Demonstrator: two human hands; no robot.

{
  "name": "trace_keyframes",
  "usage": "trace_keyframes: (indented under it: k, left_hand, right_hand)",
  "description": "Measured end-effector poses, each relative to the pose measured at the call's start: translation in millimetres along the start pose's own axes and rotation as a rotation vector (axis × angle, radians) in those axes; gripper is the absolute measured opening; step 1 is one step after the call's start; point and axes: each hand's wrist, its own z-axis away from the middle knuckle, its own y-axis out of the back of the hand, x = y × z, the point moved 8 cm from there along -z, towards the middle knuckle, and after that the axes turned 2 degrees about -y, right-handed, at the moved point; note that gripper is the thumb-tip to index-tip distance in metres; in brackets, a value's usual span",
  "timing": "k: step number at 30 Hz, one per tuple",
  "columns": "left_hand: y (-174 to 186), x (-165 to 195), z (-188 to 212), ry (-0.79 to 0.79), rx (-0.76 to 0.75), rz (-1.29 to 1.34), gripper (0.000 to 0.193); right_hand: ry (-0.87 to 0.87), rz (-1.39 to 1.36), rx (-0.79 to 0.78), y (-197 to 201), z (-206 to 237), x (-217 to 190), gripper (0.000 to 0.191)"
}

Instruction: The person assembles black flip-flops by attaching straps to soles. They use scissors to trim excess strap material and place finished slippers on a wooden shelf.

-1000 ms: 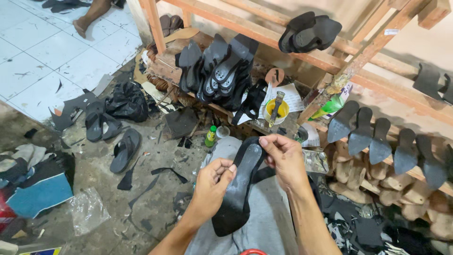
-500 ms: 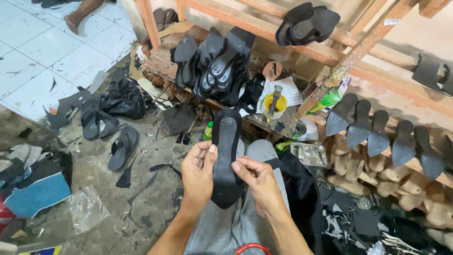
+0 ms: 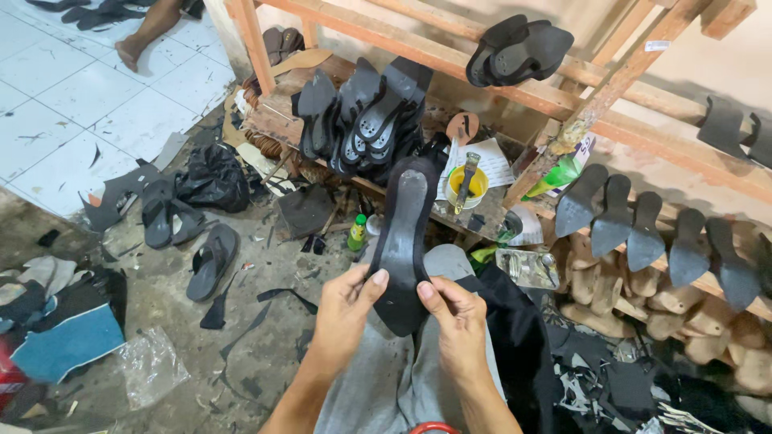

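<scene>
Above the person's lap, a black shoe sole (image 3: pixel 402 241) stands nearly upright, its narrow end pointing away toward the wooden rack (image 3: pixel 450 60). The left hand (image 3: pixel 342 309) pinches the lower left edge of the sole with the thumb on its face, and the right hand (image 3: pixel 454 321) presses its thumb on the lower right part, the fingers closed behind. The sole looks thin, light and rather stiff, with a smooth, slightly shiny face, so it is probably best gripped by the edges near the wide end, as now. Beyond the sole, a yellow glue pot (image 3: pixel 466 186) with a brush stands near, and a green bottle (image 3: pixel 357 233) is to the left of the sole. There is open room mostly left of the sole, over the dirty floor (image 3: pixel 161 321) with loose sandals (image 3: pixel 211 261).
</scene>
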Motion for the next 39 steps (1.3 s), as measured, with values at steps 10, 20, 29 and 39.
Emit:
trace_keyframes:
  k: [10,20,29,39]
  left_hand:
    - [18.7,5.3,-20.3,-0.038,0.173,0.304,0.034]
    - [17.7,-19.6,-15.6,-0.092,0.138,0.272,0.037]
    - [0.1,-8.2,2.6,-0.076,0.057,0.140,0.041]
    - [-22.0,15.8,14.9,-0.033,-0.162,-0.170,0.036]
  right_hand:
    - [-0.029,0.161,-0.160,-36.1,14.1,-36.4,0.026]
    - [-0.598,-0.482,-0.117,-30.9,21.9,51.7,0.012]
    - [-0.366,-0.524,-0.085,-27.7,-9.8,40.3,0.003]
    - [-0.328,-0.622,-0.090,-6.3,-42.6,14.0,0.002]
